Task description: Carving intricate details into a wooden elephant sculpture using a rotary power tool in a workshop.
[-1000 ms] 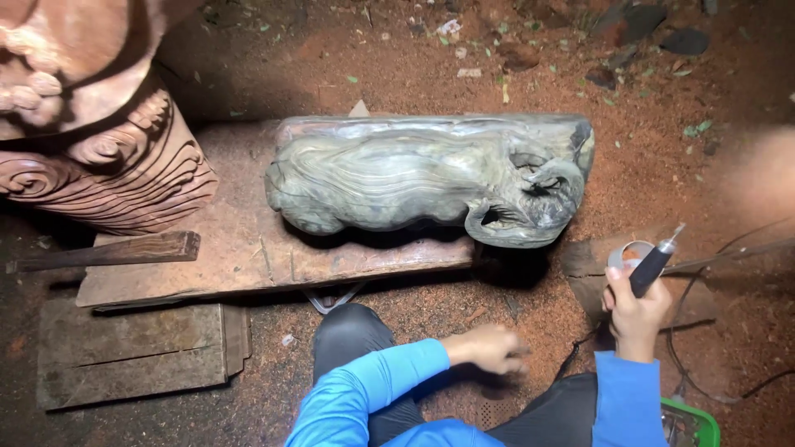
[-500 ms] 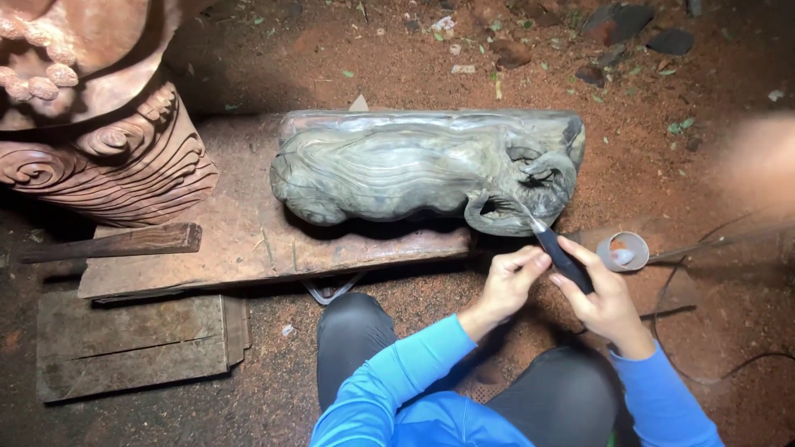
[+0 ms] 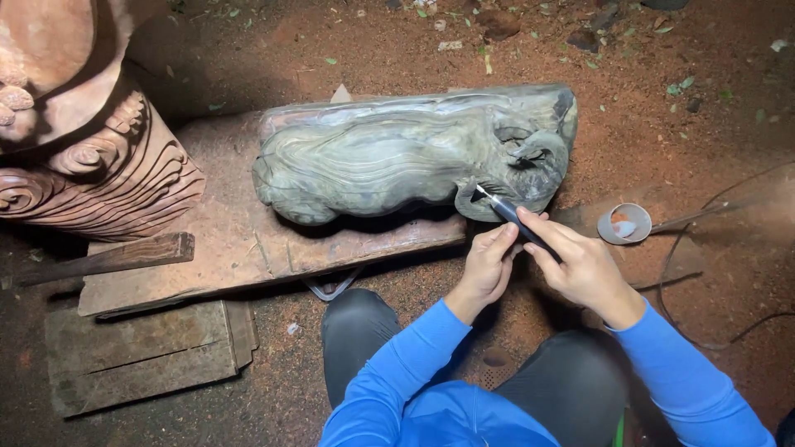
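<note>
Both hands have come together at the carving's near edge. The right hand (image 3: pixel 584 269) is clenched on a dark tool (image 3: pixel 512 219); the left hand (image 3: pixel 489 266) now pinches its shaft (it lay idle before). The tip touches the grey carving (image 3: pixel 389 157), which lies on the plank (image 3: pixel 224 240).

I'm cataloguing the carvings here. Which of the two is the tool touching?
The grey-green carving lying on the wooden board; the tool tip meets its lower right edge. The reddish-brown carving stands untouched at left.
</note>
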